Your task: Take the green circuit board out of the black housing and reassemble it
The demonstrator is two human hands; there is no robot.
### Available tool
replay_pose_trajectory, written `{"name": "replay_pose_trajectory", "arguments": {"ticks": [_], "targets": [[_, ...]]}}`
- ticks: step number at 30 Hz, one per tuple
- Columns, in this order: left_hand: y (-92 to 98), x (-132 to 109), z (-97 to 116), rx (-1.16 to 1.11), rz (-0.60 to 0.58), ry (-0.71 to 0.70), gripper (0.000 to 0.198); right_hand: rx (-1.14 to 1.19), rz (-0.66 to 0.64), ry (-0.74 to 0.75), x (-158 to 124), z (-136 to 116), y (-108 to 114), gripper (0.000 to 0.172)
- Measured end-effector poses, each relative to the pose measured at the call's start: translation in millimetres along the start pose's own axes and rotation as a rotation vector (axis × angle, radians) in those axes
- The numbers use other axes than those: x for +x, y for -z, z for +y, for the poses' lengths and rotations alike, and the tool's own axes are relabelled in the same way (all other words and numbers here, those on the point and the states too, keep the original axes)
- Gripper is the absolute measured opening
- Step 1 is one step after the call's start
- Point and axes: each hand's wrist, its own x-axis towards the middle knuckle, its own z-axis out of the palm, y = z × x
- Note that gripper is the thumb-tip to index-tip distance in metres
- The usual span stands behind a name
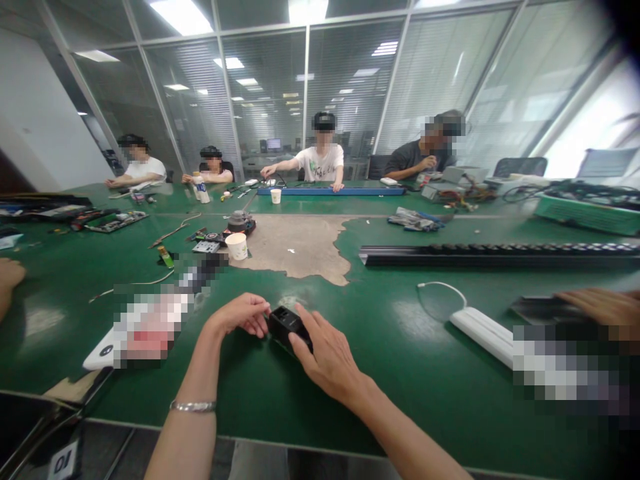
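My right hand (327, 350) is closed around a small black box (286, 321), with the thumb on its near side and the fingers along its far side. Slot-like recesses show on the box's upper face, but its exact kind is unclear. It is at the green tabletop, in front of me. At the box's left end is my left hand (245, 313), its fingers curled and thumb and forefinger brought together close to the corner. Whatever those fingertips may hold is too small to make out. A silver bracelet (193, 406) circles the left wrist.
Left of my hands lies a blurred-out white object (100, 357). A paper cup (237, 247) stands ahead near electronic parts. To the right are a white power strip (483, 330), a long black rail (490, 257) and a neighbour's hand (593, 303). Several people sit across the table (380, 373).
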Motion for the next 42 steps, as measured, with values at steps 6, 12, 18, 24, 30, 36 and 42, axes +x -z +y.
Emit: {"name": "replay_pose_trajectory", "arguments": {"ticks": [6,12,18,24,30,36,42], "targets": [[-1.6,-4.7,4.0,0.033,-0.044,-0.030,0.045,0.101,0.265,-0.070,10.5,14.6,6.1,0.045],[-3.3,-8.5,5.5,0.021,-0.136,-0.074,0.044,-0.164,0.221,-0.222,12.7,31.6,-3.7,0.042],[-2.6,-5.2,3.4,-0.017,-0.152,-0.128,0.047,-0.289,0.159,-0.182,5.6,30.6,-5.3,0.048],[-6.1,-1.6,4.2,-0.032,-0.115,-0.180,0.045,-0.326,0.116,-0.156,2.7,28.0,-0.3,0.051],[-4.4,0.7,1.5,-0.039,-0.109,-0.155,0.048,-0.124,0.250,-0.202,-14.9,14.7,11.8,0.045],[-5.4,-2.0,1.5,-0.038,-0.083,-0.105,0.048,0.040,0.306,-0.169,-28.4,-15.5,13.8,0.044],[-3.4,-2.6,0.3,-0.032,-0.048,-0.098,0.048,0.011,0.218,-0.148,-20.5,-27.8,1.1,0.042]]}}
